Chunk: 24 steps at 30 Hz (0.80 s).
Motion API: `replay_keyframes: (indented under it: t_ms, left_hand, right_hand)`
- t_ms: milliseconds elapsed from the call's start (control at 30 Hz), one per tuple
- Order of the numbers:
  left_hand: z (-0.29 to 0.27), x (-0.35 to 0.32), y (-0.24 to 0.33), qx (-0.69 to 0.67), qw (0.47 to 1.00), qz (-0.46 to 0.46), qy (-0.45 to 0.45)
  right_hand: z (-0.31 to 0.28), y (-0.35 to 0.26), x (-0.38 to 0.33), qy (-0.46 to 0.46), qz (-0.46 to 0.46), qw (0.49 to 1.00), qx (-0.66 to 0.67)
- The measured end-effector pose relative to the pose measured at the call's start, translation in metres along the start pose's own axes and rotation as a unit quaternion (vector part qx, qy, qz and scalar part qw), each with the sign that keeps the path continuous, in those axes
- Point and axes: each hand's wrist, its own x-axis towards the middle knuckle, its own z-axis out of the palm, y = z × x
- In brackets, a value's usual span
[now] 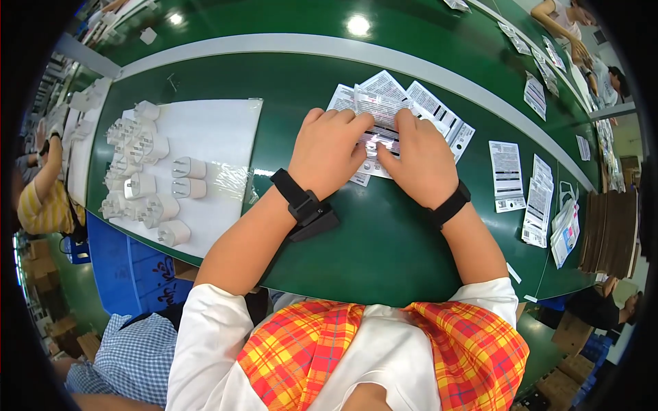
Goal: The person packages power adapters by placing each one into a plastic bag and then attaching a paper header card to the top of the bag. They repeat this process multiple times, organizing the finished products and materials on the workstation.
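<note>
My left hand (329, 152) and my right hand (419, 161) rest side by side on a small clear plastic bag with a printed white sheet (379, 130), pressing it flat on the green belt (384, 240). Fingertips of both hands meet over the bag's middle. More printed white leaflets (439, 113) fan out beneath and behind it. Each wrist wears a black band; the left one has a black block attached (312, 218).
A white sheet (216, 130) at the left carries several white plug adapters (147, 178). Loose leaflets (507, 175) and packets (563, 233) lie at the right, beside a brown cardboard stack (610, 229). Other people sit at the left and far right. A blue crate (130, 267) stands below the belt.
</note>
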Motion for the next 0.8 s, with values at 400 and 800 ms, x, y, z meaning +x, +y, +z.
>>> replay_keyframes:
  t_ms: [400, 800]
  left_hand:
    - [-0.002, -0.005, -0.009, 0.028, 0.997, -0.069, 0.029]
    - [-0.006, 0.0, -0.025, -0.038, 0.997, -0.056, -0.035]
  right_hand:
    - [-0.017, 0.016, 0.029, 0.028, 0.027, 0.995, 0.087]
    - [-0.041, 0.181, 0.127, 0.105, 0.21, 0.97, 0.063]
